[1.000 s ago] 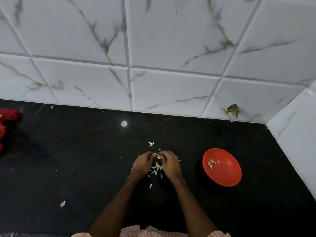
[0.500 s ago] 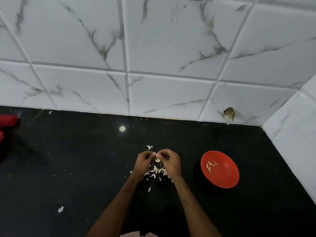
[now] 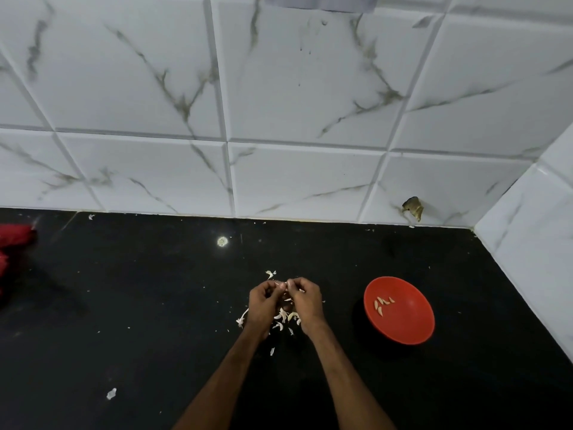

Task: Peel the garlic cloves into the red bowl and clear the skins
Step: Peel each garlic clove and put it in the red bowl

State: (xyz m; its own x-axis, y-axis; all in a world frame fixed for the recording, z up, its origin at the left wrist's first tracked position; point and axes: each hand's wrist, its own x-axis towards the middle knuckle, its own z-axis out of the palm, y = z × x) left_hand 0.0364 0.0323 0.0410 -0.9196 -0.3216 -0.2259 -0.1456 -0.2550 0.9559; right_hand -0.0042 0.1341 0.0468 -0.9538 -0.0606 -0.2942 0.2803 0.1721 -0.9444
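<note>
My left hand (image 3: pixel 263 305) and right hand (image 3: pixel 307 302) meet fingertip to fingertip just above the black tabletop (image 3: pixel 139 305). Both are curled, and together they form one grip that pinches a small pale garlic clove (image 3: pixel 282 285). My fingers hide most of the clove, so I see only a sliver of it.

Directly beneath the grip, between my wrists, lies a loose heap of skins (image 3: pixel 283 318). A few pieces spill out past my left wrist, and one curl (image 3: pixel 270 274) sits just beyond the grip, toward the tiled wall (image 3: pixel 279 88). A lone scrap (image 3: pixel 111 394) lies well off to the left of the grip and nearer to me.

To the right of the grip, apart from my right hand, stands the red bowl (image 3: pixel 409 327). It has a handful of peeled cloves (image 3: pixel 383 302) gathered on the side of its floor closest to the grip.

Far to the left of the grip, at the edge of my view, is a crumpled red cloth (image 3: pixel 14 240).
</note>
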